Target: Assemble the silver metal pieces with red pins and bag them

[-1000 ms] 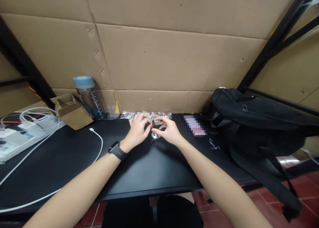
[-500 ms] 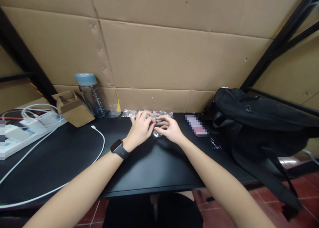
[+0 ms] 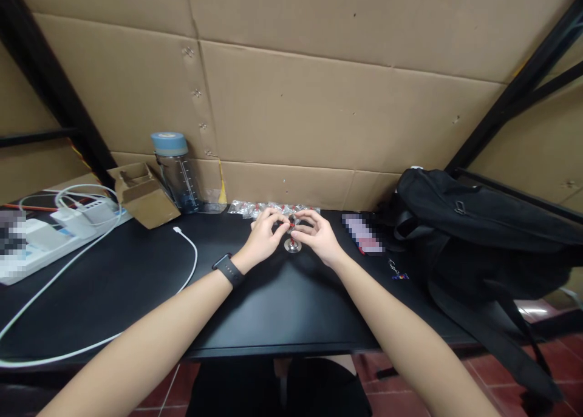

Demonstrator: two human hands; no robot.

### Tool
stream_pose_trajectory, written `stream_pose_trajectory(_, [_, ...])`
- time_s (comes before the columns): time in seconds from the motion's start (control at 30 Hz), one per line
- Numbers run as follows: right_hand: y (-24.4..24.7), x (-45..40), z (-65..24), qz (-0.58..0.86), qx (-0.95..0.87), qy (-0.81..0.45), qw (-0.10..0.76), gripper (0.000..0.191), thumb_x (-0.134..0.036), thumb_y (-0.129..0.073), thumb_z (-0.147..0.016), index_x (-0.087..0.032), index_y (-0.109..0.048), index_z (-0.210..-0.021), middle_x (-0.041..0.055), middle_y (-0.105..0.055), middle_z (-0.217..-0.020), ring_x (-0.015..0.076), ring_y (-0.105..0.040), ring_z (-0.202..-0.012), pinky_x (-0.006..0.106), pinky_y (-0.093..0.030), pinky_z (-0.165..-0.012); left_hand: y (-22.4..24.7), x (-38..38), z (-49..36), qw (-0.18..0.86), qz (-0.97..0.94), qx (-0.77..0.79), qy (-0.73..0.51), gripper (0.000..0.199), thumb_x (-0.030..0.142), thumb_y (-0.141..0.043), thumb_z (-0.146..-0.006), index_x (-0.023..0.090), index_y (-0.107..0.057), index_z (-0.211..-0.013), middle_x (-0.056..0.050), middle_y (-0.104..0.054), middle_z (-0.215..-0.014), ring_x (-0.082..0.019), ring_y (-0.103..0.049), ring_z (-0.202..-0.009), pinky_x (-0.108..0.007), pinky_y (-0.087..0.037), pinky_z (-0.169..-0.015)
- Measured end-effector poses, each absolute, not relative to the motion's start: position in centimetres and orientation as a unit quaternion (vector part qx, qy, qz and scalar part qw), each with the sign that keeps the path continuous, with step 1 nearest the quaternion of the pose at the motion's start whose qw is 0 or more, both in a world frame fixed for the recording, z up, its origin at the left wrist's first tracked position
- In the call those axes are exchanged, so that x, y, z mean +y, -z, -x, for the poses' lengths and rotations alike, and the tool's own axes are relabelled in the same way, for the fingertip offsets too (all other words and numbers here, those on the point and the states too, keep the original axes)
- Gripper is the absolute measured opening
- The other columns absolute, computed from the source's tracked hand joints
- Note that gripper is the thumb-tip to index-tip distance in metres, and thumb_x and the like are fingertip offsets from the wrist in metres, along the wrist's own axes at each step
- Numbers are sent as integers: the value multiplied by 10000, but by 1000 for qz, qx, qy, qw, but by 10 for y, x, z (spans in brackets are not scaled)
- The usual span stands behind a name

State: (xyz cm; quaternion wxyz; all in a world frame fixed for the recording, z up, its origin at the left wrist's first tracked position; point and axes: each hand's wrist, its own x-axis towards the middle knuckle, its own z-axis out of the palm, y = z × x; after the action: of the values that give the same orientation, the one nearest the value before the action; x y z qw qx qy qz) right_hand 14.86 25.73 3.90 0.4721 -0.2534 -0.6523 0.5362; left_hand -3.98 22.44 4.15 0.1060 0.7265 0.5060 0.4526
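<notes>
A small shiny metal stand (image 3: 293,246) with a round base and red bits on its stem stands upright on the black table. My left hand (image 3: 268,230), a dark watch on its wrist, is closed with thumb and forefinger pinched at the red part near the top. From the other side, my right hand (image 3: 319,236) curls its thumb and fingers round the upper stem. Fingertips hide some of the piece, so its exact kind is unclear. Just behind the hands lie clear plastic packets (image 3: 246,209) with red bits inside.
On the left are a power strip (image 3: 27,256) with plugs, a white cable (image 3: 194,250), an open cardboard box (image 3: 148,201) and a blue-lidded bottle (image 3: 175,174). A phone-like slab (image 3: 363,233), a keychain (image 3: 399,275) and a black backpack (image 3: 483,223) are on the right.
My left-hand fingers have drawn in to a pinch, so more of the metal stand and its red part shows. The view has shifted slightly.
</notes>
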Motion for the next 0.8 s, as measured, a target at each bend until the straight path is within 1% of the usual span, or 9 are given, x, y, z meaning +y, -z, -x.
stream_pose_trajectory(0.1, [-40, 257, -150, 246, -645, -550, 470, 573, -319, -877, -666, -258, -584, -1155, 63, -626, -1242, 201, -704, -990, 420, -567, -997, -43, 222, 38, 84, -730, 511, -447, 166, 367, -546, -968, 238, -652, -963, -51, -608, -1114, -239, -551, -1132, -414, -386, -983])
stream_pose_trajectory(0.3, [-41, 256, -150, 233, -644, -558, 469, 569, -297, -888, -646, -250, -604, -1137, 55, -628, -1230, 199, -705, -986, 406, -578, -970, -54, 209, 37, -91, -756, 517, -390, 145, 301, -533, -970, 226, -656, -967, -92, -613, -1187, -284, -501, -1183, -469, -336, -963])
stream_pose_trajectory(0.4, [-41, 256, -149, 236, -647, -553, 469, 539, -304, -888, -641, -245, -623, -1107, 54, -630, -1227, 200, -712, -961, 408, -584, -957, -59, 205, 38, -143, -774, 499, -363, 134, 264, -523, -968, 217, -646, -989, -108, -609, -1244, -298, -477, -1224, -480, -324, -964])
stream_pose_trajectory(0.57, [-43, 255, -149, 244, -653, -543, 469, 534, -321, -886, -637, -244, -624, -1096, 52, -623, -1231, 198, -715, -942, 403, -592, -941, -59, 204, 38, -157, -779, 494, -352, 114, 240, -523, -962, 213, -631, -986, -107, -623, -1237, -297, -486, -1210, -477, -329, -940])
stream_pose_trajectory(0.7, [-42, 254, -148, 245, -660, -534, 468, 528, -309, -873, -659, -240, -614, -1114, 50, -618, -1219, 182, -717, -930, 391, -581, -960, -59, 206, 39, -144, -782, 493, -354, 113, 239, -520, -964, 219, -630, -985, -99, -630, -1224, -289, -490, -1202, -466, -332, -925])
stream_pose_trajectory(0.8, [-41, 253, -146, 256, -662, -525, 470, 505, -313, -862, -671, -234, -613, -1103, 51, -615, -1216, 184, -720, -930, 376, -589, -939, -59, 207, 40, -135, -785, 491, -352, 115, 243, -512, -971, 223, -623, -987, -85, -639, -1210, -277, -498, -1194, -461, -328, -929])
